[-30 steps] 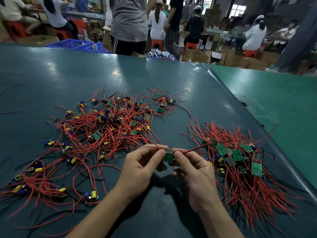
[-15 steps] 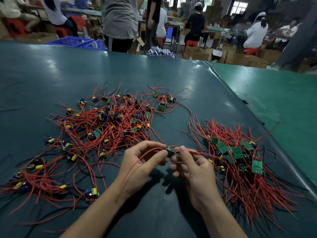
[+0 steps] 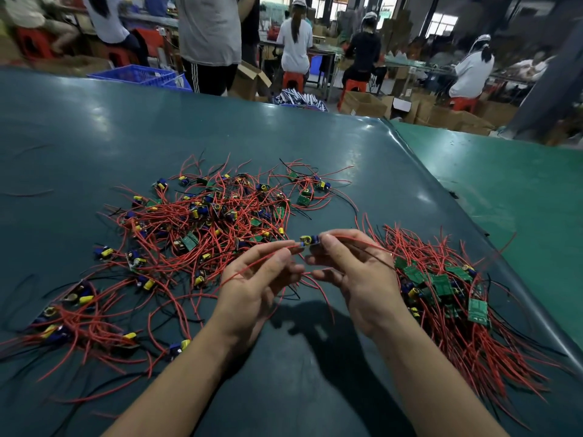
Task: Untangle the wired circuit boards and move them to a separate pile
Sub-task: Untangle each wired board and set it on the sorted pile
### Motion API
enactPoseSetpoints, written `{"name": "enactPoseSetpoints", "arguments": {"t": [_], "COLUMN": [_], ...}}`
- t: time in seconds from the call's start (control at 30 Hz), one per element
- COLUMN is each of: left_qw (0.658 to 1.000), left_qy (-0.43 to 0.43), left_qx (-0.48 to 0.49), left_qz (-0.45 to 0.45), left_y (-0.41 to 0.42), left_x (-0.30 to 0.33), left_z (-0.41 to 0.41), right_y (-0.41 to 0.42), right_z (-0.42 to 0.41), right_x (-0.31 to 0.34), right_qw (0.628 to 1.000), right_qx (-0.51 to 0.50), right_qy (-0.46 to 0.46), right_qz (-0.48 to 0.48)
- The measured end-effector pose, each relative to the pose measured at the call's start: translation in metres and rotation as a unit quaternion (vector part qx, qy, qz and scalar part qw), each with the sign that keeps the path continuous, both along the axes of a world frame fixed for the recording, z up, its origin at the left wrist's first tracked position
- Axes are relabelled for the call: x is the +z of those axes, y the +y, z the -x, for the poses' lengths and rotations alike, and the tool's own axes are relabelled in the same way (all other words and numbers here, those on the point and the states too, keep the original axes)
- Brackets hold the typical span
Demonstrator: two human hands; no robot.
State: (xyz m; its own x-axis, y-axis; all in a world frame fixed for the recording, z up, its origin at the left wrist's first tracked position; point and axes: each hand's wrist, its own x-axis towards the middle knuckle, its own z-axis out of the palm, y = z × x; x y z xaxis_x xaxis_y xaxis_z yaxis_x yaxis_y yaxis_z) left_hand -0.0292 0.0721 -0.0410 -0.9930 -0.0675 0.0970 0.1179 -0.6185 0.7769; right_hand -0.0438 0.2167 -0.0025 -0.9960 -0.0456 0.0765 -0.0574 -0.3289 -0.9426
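Right hand (image 3: 362, 279) is pinching a small board (image 3: 309, 240) at its fingers' tips. Left hand (image 3: 255, 285) is pinching the board's red wire (image 3: 268, 260). Tangled pile (image 3: 205, 222) is lying past the left fingers, sorted pile (image 3: 448, 291) just right of the right fingers, on the bench (image 3: 126, 137).

The desk (image 3: 94, 127) has a smooth, dark teal cover that shines where the lights hit it. The red wires (image 3: 195, 247) look like smooth plastic. The little green circuit boards (image 3: 441, 283) look flat and matt. Brown cardboard boxes (image 3: 362, 104) at the top look dull.

Beyond the dark mat (image 3: 94, 127): a blue crate (image 3: 135, 74), cardboard boxes (image 3: 362, 104), seated workers (image 3: 295, 42).
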Motion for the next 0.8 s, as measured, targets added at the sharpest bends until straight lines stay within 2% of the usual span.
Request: {"name": "enactPoseSetpoints", "arguments": {"t": [0.13, 0.27, 0.43, 0.57, 0.7, 0.73, 0.8], "left_qw": [0.995, 0.981, 0.972, 0.977, 0.986, 0.989, 0.991], "left_qy": [-0.035, -0.053, -0.096, -0.110, -0.096, -0.088, -0.075], "left_qx": [-0.028, -0.085, -0.083, -0.071, -0.087, -0.090, -0.100], "left_qz": [-0.094, -0.166, -0.196, -0.166, -0.108, -0.071, 0.040], "left_y": [-0.006, -0.016, -0.017, -0.018, -0.016, -0.015, -0.012], "left_x": [0.007, 0.007, 0.003, -0.001, -0.004, -0.005, -0.007], "left_z": [0.001, 0.003, 0.006, 0.007, 0.004, 0.004, 0.001], "right_y": [-0.002, 0.003, 0.008, 0.003, -0.011, -0.015, -0.022], "right_z": [0.006, 0.006, 0.013, 0.050, 0.111, 0.120, 0.127], "right_x": [-0.002, -0.012, -0.006, 0.012, 0.028, 0.027, 0.021], "right_qw": [0.999, 1.000, 0.999, 0.992, 0.960, 0.954, 0.957], "right_qx": [0.029, 0.016, 0.015, -0.037, -0.092, -0.089, -0.056], "right_qy": [0.002, 0.023, 0.016, -0.022, -0.150, -0.189, -0.240], "right_qz": [0.014, -0.001, 0.041, 0.119, 0.217, 0.215, 0.152]}}
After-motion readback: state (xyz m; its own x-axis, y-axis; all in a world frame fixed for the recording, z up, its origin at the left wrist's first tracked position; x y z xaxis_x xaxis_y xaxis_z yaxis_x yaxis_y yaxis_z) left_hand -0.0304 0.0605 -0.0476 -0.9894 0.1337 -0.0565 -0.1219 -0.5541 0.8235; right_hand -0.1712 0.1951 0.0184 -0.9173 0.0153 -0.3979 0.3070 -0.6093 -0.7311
